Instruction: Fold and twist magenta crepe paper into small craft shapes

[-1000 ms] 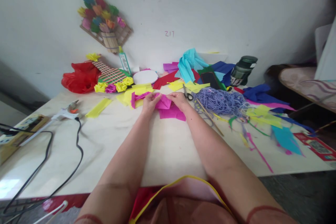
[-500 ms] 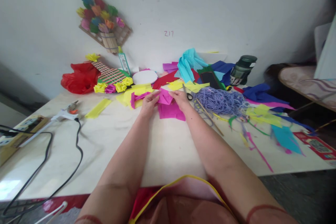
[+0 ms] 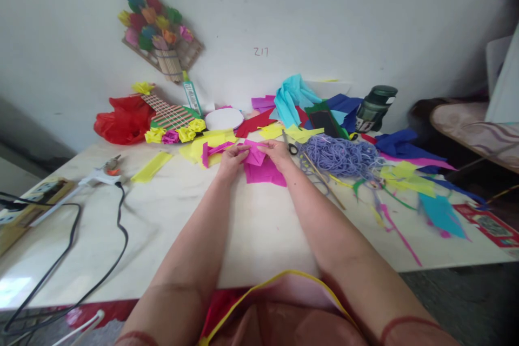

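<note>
Both my hands hold one piece of magenta paper (image 3: 256, 155) near the far middle of the table (image 3: 251, 227). My left hand (image 3: 231, 158) pinches its left edge with closed fingers. My right hand (image 3: 278, 152) grips its right edge, fingers closed too. More magenta paper (image 3: 265, 173) lies flat under the held piece. Yellow paper sheets (image 3: 206, 143) lie just behind my left hand, and scissors (image 3: 290, 146) lie beside my right hand.
A heap of purple cord (image 3: 340, 155) and coloured paper scraps (image 3: 409, 178) spread to the right. A glue gun (image 3: 99, 174) with a black cable (image 3: 97, 259) and a power strip (image 3: 28, 203) sit at the left. A red bag (image 3: 121, 119), paper flowers (image 3: 178, 134) and a dark jar (image 3: 375, 108) line the wall.
My hands have turned and refolded the magenta piece slightly, lifting it a little off the sheet beneath. My arms stay in the same place.
</note>
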A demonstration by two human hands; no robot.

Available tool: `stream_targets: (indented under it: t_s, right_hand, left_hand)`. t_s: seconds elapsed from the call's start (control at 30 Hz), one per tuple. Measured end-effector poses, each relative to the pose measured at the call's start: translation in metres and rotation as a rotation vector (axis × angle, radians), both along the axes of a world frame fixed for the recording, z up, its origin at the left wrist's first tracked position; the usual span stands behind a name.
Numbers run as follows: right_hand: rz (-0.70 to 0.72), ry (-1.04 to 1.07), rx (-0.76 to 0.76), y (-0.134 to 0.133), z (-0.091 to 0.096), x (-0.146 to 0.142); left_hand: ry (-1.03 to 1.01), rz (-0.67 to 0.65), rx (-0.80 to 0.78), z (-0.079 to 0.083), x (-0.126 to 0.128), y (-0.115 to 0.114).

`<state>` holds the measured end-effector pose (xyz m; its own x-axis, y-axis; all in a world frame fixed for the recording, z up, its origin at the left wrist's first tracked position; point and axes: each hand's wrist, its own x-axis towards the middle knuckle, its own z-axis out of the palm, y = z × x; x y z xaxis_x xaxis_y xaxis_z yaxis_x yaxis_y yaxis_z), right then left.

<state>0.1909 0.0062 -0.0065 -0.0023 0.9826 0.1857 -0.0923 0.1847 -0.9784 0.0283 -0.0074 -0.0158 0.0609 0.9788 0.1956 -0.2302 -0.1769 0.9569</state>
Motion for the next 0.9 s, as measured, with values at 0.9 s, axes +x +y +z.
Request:
stream_targets:
  t_s: [0.9]
  right_hand:
    - [0.112,-0.306,0.307,-0.001,0.004,0.009]
  left_hand:
    - [-0.105,0.084,-0.100,0.007,-0.004,-0.001]
